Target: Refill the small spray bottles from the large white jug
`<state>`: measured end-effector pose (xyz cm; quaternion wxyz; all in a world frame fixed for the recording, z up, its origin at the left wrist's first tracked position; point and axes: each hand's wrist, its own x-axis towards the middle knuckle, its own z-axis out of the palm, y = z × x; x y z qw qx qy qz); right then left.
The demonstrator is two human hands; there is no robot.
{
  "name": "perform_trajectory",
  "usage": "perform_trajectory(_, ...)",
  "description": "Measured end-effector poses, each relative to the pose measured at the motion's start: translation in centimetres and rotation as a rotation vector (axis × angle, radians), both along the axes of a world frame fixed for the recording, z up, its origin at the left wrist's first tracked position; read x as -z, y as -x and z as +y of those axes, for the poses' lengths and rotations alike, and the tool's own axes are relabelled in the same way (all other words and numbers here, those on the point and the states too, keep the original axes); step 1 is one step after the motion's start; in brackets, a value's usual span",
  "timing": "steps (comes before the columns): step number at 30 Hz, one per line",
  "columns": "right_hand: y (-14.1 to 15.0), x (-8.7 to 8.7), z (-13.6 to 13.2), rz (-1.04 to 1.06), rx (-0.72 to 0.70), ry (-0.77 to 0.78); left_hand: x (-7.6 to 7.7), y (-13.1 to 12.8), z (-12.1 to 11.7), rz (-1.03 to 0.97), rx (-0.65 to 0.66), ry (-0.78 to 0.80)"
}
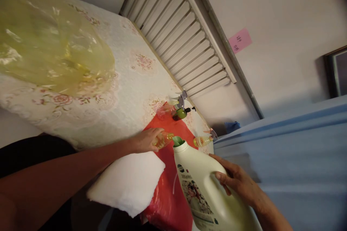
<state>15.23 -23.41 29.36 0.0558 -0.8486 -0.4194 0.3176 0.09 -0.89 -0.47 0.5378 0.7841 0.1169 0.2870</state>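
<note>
My right hand (235, 179) grips a large white detergent jug (202, 186) with a green spout, tilted toward a small clear bottle. My left hand (148, 140) is closed round that small bottle (163, 139), which holds yellowish liquid and lies tipped over the red plastic bag (168, 187). The jug's spout sits right beside the bottle's mouth. A second small bottle (202, 140) with yellow liquid lies just beyond the jug. Two spray bottles (177, 110) with trigger heads lie farther back on the red bag.
A floral white mattress (130, 90) carries a crumpled yellow plastic sheet (54, 43) at the left. A white foam pad (127, 182) lies under my left arm. A slatted white panel (181, 32) leans on the wall, and blue cloth (292, 144) fills the right.
</note>
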Motion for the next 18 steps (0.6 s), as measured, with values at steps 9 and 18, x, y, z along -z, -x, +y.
perform_trajectory(9,0.0,1.9,-1.2,0.075,0.068,-0.108,-0.3,0.1,-0.3,0.012,-0.031,-0.023)
perform_trajectory(18,0.1,4.0,-3.0,0.163,0.167,-0.301,-0.5,0.2,-0.1,0.053,-0.009,-0.001)
